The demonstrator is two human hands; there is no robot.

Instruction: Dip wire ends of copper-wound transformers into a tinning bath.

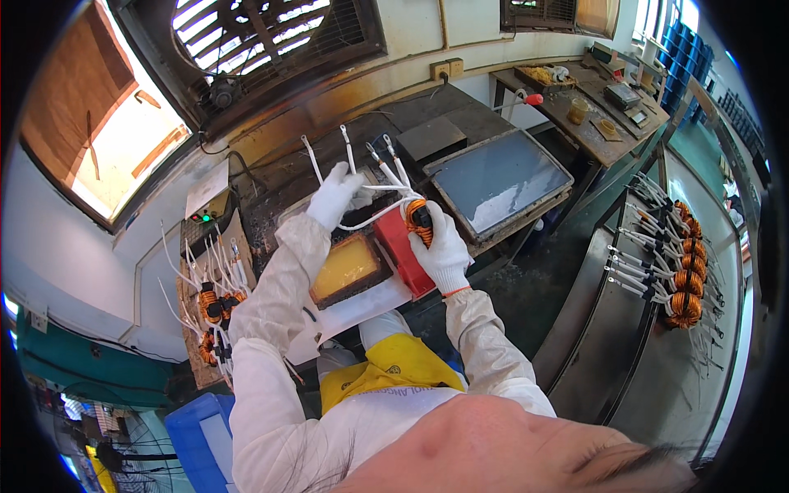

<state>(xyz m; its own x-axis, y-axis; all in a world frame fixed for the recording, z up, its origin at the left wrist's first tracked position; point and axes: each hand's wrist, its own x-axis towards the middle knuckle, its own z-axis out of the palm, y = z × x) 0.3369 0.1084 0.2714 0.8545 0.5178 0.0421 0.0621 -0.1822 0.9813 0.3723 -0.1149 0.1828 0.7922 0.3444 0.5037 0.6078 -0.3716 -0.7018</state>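
In the middle of the workbench, my gloved right hand point(444, 251) is wrapped round a copper-wound coil point(417, 220) with a black part on its side. Several white sleeved leads point(393, 189) run from the coil, and metal lugs point(345, 130) tip their upright ends. My gloved left hand point(334, 197) has its fingers closed round a white lead, left of the coil. Just beneath the coil stands a red block point(404, 255). Next to it, below my left hand, sits a dark-rimmed tray point(380, 264) with a yellow, glossy filling.
A wide rectangular pan point(564, 195) with a silvery surface stands right of the coil. More coils with leads lie on a board at left point(215, 304) and on a metal rack point(684, 283) at right. A side table point(604, 135) holds jars. A blue bin point(191, 427) is at lower left.
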